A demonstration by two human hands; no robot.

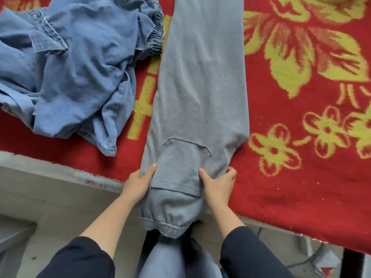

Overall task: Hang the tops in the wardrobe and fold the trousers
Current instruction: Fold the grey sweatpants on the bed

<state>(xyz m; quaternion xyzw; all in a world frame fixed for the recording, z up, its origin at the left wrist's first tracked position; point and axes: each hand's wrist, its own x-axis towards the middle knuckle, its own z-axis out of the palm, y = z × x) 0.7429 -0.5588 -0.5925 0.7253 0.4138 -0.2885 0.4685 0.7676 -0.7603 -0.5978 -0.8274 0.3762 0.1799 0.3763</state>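
A crumpled blue denim garment (76, 67) lies far left on the red flowered blanket (301, 117). Just right of it the grey trousers (200, 87) stretch flat from far to near, their elasticated end (160, 223) hanging over the blanket's near edge. The left hand (138, 183) pinches their left edge, thumb on top. A patch pocket (178, 163) lies flat between the hands. The right hand (218, 185) grips the right edge likewise. Bare blanket spreads to the right.

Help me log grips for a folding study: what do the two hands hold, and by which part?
Both the left hand and right hand grip the grey fleece trousers by their side edges, either side of the patch pocket.
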